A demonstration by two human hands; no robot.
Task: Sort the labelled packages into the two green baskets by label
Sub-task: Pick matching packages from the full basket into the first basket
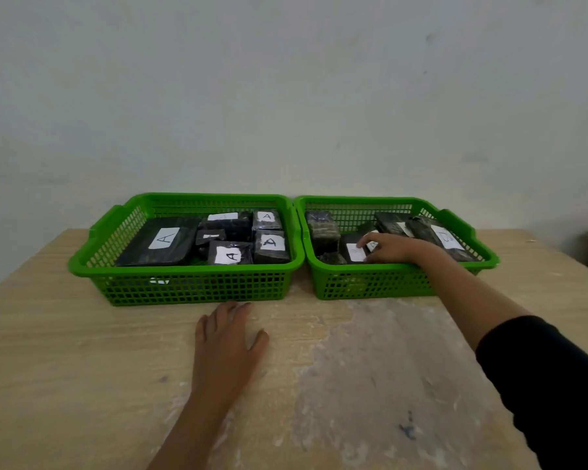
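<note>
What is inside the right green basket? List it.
The right green basket holds several dark wrapped packages with white labels. The right hand rests on them, covering parts of two labels; most letters are unreadable.

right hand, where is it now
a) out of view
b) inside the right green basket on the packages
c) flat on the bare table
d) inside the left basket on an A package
b: the right hand reaches over the near rim of the right green basket and rests on the packages there, while the left hand lies flat on the table.
</note>
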